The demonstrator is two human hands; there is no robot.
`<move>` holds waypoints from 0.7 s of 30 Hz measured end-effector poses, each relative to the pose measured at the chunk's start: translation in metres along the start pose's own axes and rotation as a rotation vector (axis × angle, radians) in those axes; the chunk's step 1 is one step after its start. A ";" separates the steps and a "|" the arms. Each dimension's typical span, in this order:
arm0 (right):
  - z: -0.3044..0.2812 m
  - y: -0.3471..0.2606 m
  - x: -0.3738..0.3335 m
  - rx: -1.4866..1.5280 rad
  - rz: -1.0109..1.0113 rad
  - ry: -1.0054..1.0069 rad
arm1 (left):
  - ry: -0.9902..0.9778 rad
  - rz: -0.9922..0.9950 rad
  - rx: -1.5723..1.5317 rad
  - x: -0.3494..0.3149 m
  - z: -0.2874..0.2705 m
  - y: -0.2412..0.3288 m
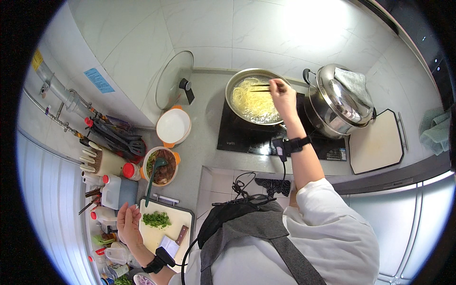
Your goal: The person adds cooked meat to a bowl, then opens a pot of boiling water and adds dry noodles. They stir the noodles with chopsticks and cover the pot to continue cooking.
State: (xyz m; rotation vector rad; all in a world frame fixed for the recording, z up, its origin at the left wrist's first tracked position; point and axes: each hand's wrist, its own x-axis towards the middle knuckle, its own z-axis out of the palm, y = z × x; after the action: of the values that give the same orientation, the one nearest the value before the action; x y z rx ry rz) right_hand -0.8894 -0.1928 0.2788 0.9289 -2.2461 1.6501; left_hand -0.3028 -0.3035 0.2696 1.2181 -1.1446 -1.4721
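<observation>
My right hand [283,98] is closed around a pair of dark chopsticks [260,88], whose tips reach into a round metal pan [229,102]. Pale yellow noodles [253,100] lie in bubbling water in that pan. My left hand [128,222] is raised by the left edge of a white cutting board [154,236], its fingers loosely bent and apart, with nothing clearly held. Chopped green herbs [156,219] and a cleaver [172,243] with a brown handle rest on this board. Above it stands an orange-handled bowl [176,167] of brown food and greens, with a dark green ladle [151,181] in it.
A white bowl [173,126] and a leaning glass lid [175,80] are left of the black cooktop [247,142]. A large lidded steel pot [327,109] stands right, beside another cutting board [376,142]. Bottles [111,190] and a knife block [107,161] line the left side.
</observation>
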 end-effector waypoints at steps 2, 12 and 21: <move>0.022 0.005 -0.001 0.095 -0.030 -0.095 | -0.003 0.005 -0.013 -0.001 0.001 0.001; 0.032 0.022 -0.021 -0.199 -0.156 -0.103 | 0.046 -0.012 -0.016 -0.004 -0.005 -0.004; -0.008 0.022 -0.016 -0.412 -0.107 0.040 | 0.031 0.004 -0.027 -0.005 -0.008 -0.007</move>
State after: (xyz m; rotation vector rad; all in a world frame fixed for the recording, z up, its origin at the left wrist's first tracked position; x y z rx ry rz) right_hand -0.8917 -0.1757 0.2564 0.8786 -2.3343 1.0895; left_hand -0.2946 -0.2986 0.2626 1.2149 -1.1028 -1.4562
